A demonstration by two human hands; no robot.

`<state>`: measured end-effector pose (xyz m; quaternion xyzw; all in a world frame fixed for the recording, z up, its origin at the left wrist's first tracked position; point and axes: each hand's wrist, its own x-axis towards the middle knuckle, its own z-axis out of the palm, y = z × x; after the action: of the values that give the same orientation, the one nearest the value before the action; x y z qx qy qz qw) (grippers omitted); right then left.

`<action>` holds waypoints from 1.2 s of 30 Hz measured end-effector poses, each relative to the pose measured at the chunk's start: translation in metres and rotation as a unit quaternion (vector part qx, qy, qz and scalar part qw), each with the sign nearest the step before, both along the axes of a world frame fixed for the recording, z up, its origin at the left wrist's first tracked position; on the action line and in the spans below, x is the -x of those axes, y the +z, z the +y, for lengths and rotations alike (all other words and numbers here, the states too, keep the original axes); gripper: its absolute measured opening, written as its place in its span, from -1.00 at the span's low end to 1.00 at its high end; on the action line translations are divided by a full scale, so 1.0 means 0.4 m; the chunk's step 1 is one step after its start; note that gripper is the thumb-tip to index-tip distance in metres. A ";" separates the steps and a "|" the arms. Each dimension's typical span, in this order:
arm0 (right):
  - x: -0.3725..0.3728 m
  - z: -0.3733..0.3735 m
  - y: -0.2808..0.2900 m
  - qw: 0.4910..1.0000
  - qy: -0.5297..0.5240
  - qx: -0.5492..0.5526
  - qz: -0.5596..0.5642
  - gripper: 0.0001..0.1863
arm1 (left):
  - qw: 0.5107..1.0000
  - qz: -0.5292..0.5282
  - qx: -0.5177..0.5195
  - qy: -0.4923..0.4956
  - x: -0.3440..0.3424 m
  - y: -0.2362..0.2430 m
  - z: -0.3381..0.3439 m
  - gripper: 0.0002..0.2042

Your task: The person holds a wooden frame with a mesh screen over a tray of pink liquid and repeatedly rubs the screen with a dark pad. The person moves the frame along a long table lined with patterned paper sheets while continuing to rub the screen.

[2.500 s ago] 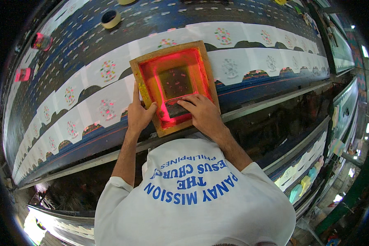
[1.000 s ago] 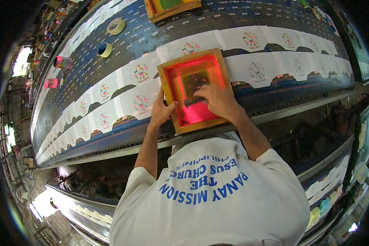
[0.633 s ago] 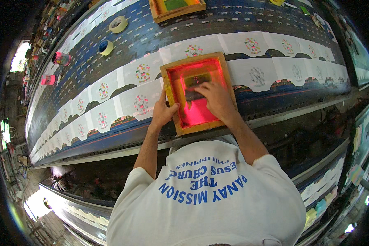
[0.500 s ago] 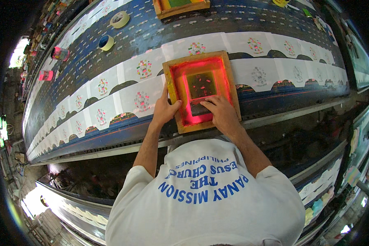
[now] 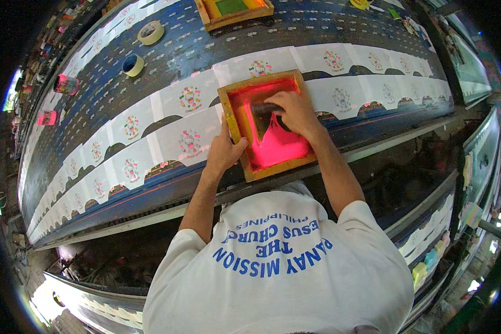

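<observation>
A wooden screen-printing frame (image 5: 281, 169) lies over the near row of white printed pieces. My left hand (image 5: 222, 151) grips its left side, thumb on top of the wood and fingers along the outer edge. Inside the frame, my right hand (image 5: 296, 110) is closed round a dark squeegee (image 5: 263, 108), which rests on the mesh toward the far end. Bright pink ink (image 5: 278, 149) covers the near part of the mesh, with a thin pink line up the left. The frame hides the piece beneath it.
White pieces (image 5: 190, 99) with small coloured prints run in two curved rows along the long blue-black table (image 5: 217, 49). Beyond them sit two tape rolls (image 5: 151, 33), another wooden frame (image 5: 239, 20) and pink-stained containers (image 5: 67, 84). A pale rail (image 5: 156, 219) borders the near edge.
My right hand has pushed the squeegee from the near part of the mesh toward the far end. Pink ink now spreads over the near part. My left hand keeps its grip on the frame.
</observation>
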<state>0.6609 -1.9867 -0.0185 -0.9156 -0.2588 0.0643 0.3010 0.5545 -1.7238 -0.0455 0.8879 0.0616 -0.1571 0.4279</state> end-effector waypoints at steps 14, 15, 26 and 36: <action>0.298 -0.071 0.057 0.999 -0.025 0.009 0.024 -0.37 | 1.000 0.008 0.001 -0.001 0.001 0.015 -0.020 0.11; 0.292 -0.084 0.058 1.000 -0.018 0.011 0.017 -0.38 | 1.000 -0.016 -0.001 0.001 0.005 0.008 -0.025 0.11; 0.173 -0.476 0.060 0.999 -0.022 -0.015 -0.035 -0.43 | 0.990 -0.139 0.027 -0.003 -0.105 -0.058 -0.392 0.18; 0.125 -0.715 0.000 0.999 0.001 0.028 -0.018 -0.43 | 0.994 -0.034 0.088 0.047 -0.185 -0.053 -0.645 0.09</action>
<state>0.6109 -2.2729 -0.0186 -0.9245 -0.2630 0.0549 0.2703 0.6284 -1.9818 -0.0668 0.8478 0.0749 -0.1110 0.5131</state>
